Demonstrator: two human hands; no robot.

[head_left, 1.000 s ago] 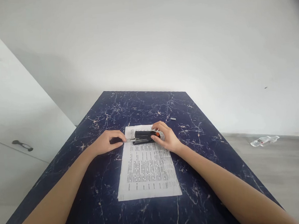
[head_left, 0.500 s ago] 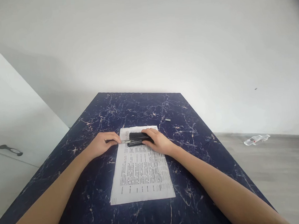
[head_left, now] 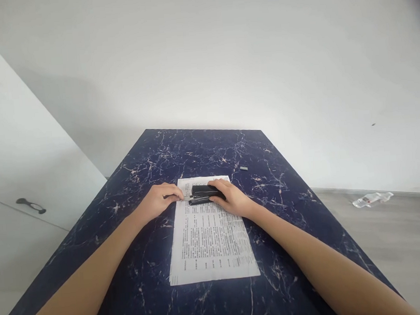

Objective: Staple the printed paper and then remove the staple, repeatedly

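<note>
A black stapler (head_left: 202, 191) lies crosswise over the upper part of a printed sheet of paper (head_left: 213, 244), its front end facing left. My right hand (head_left: 233, 198) is closed around the stapler's rear half, fingers over the top and thumb low on the near side. From the front end a thin silvery metal strip (head_left: 187, 197) sticks out. My left hand (head_left: 162, 198) pinches the outer end of that strip between thumb and fingers, close to the sheet's left edge. The strip's inner end is hidden inside the stapler.
Beyond the paper, a small grey piece like a row of staples (head_left: 244, 168) rests on the dark blue marbled table (head_left: 195, 149). A white cabinet (head_left: 30, 142) with a dark handle stands at left. Clear plastic packaging (head_left: 373, 199) lies on the floor at right.
The view has turned slightly left, so everything sits further right in the picture. Both hands keep their hold on the stapler and the metal strip, with little visible movement between them.
</note>
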